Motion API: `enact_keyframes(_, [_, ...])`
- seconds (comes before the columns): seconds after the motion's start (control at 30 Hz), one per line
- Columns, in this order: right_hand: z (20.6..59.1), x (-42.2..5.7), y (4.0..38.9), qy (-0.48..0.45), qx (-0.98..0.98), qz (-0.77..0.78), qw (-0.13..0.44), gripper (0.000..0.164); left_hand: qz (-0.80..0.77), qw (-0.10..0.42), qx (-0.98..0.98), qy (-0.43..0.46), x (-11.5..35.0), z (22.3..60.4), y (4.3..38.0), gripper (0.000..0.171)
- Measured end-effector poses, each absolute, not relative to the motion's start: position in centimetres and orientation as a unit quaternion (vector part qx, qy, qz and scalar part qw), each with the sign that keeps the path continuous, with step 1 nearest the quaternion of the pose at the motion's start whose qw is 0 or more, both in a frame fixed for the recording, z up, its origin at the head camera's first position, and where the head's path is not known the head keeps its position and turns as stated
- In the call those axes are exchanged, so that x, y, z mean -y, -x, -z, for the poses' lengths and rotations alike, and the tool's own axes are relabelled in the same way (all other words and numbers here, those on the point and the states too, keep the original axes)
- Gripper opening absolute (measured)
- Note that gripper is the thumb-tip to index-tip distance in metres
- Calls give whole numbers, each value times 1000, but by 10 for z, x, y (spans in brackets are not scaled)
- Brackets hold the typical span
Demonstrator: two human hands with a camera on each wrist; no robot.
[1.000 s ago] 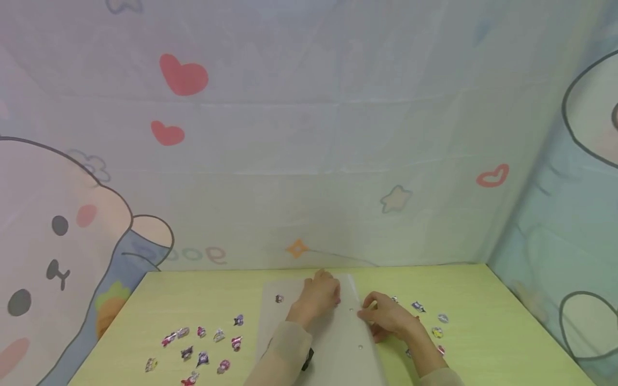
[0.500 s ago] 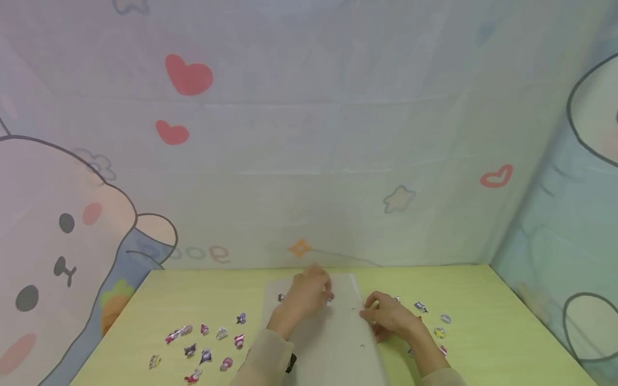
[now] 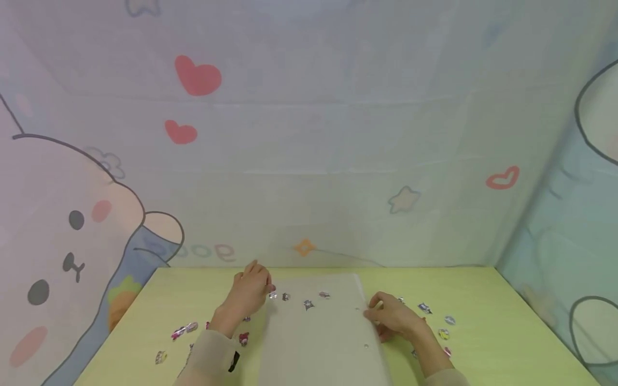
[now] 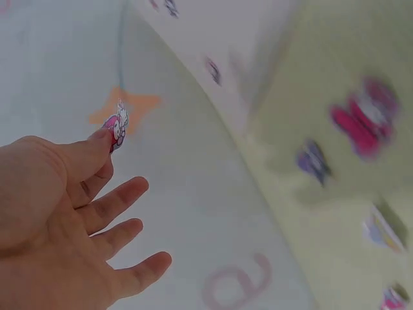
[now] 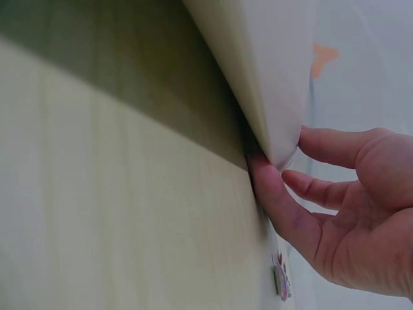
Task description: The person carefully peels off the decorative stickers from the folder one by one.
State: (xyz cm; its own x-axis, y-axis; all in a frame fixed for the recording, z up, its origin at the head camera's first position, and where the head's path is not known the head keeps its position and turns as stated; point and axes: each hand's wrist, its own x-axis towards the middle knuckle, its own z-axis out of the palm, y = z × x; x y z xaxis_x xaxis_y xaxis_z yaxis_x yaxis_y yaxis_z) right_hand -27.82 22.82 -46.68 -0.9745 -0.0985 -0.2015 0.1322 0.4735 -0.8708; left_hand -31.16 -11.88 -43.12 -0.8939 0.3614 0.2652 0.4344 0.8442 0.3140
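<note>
My left hand [image 3: 245, 296] is raised at the far left corner of a white sheet [image 3: 318, 343]. Between its thumb and forefinger it pinches a small pink-and-white character sticker [image 4: 117, 131], while the other fingers spread apart in the left wrist view. My right hand [image 3: 395, 317] holds the sheet's right edge; up close, the edge [image 5: 284, 139] is lifted and curved between thumb and fingers. Several small stickers lie along the sheet's far end, including a dark star-shaped one [image 3: 308, 304] and a flat pinkish one [image 3: 324, 294].
Several loose stickers, one of them pink [image 3: 243, 339], are scattered on the yellow table [image 3: 478, 300] left of the sheet, partly behind my left sleeve [image 3: 210, 356]. More, including a yellow one [image 3: 443, 334], lie on the right. A printed cloth [image 3: 338, 214] hangs behind.
My left hand has moved left from over the sheet's far right part to its far left corner, carrying the sticker and uncovering stickers on the sheet. The right hand stays at the right edge.
</note>
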Motion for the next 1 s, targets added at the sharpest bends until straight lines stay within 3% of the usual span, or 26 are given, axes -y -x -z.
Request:
enact_keyframes(0.4, [465,-228,277,-11,-847,518,119,26,167,43,975,141,189,450,306,15])
enact_keyframes(0.7, [470,-230,280,-6,-847,519,117,26,161,2,980,120,198,463,309,12])
enact_keyframes(1.0, [467,-231,279,3,-846,519,124,28,139,1,985,105,197,470,311,16])
